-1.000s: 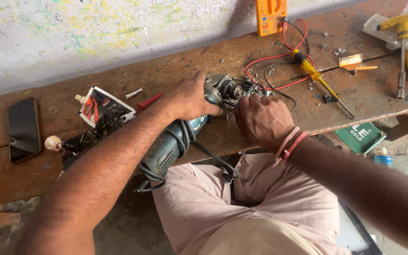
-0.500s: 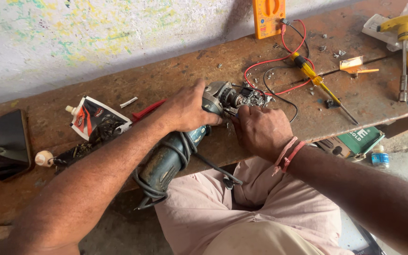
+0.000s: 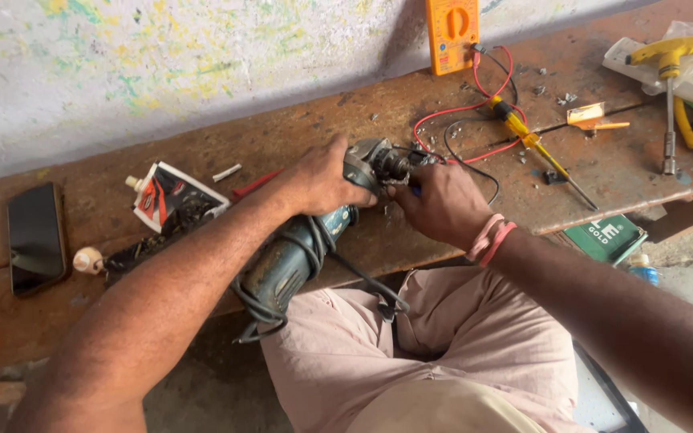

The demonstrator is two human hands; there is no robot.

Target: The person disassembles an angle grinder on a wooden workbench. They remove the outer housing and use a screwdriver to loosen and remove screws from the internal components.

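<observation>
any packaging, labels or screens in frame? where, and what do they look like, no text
Phone: far left on the bench, flat, dark rectangle, screen off.
Pouch: left of the left hand, squeezed flat, white, red and black, white nozzle.
Multimeter: top centre against the wall, orange, round dial, display out of view.
Green box: below the bench edge, right of the right hand, green with white border.

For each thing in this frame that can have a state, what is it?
Left hand: gripping the grinder's head.
Right hand: fingers at the grinder's exposed front, tool hidden.
Grinder: lying on the bench edge, head opened, cord wrapped around its body.
Phone: flat, screen dark.
Tube: squeezed, cap off beside it.
Multimeter: leads attached.
Screwdriver: lying unused.
</observation>
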